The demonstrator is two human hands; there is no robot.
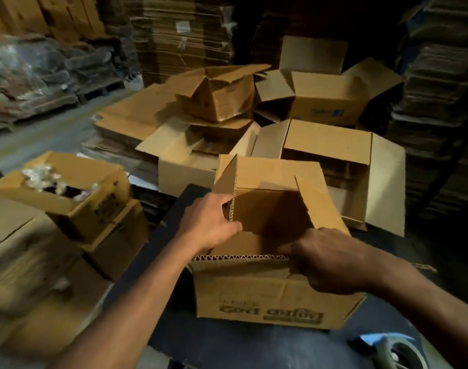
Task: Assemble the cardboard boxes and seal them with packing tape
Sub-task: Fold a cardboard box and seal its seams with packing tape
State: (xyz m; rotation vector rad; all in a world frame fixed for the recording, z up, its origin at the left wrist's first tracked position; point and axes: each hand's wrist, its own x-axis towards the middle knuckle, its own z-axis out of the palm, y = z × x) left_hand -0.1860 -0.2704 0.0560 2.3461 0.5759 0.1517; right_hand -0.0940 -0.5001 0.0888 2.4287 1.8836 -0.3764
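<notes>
A brown cardboard box (257,296) with dark print on its near side stands open on a dark work surface (227,344) in front of me. My left hand (211,222) grips the upright left flap at its corrugated edge. My right hand (326,262) holds the near flap at the box's right front corner, fingers curled over its edge. The far flap and the right flap stand up. A tape dispenser (398,350) with a blue part lies at the bottom right, apart from both hands.
Several opened boxes (331,145) and flattened cartons (126,123) lie heaped behind the box. To the left, stacked cartons (28,251) carry an open box with crumpled plastic (75,187). Tall piles of flat cardboard (185,35) line the back and right.
</notes>
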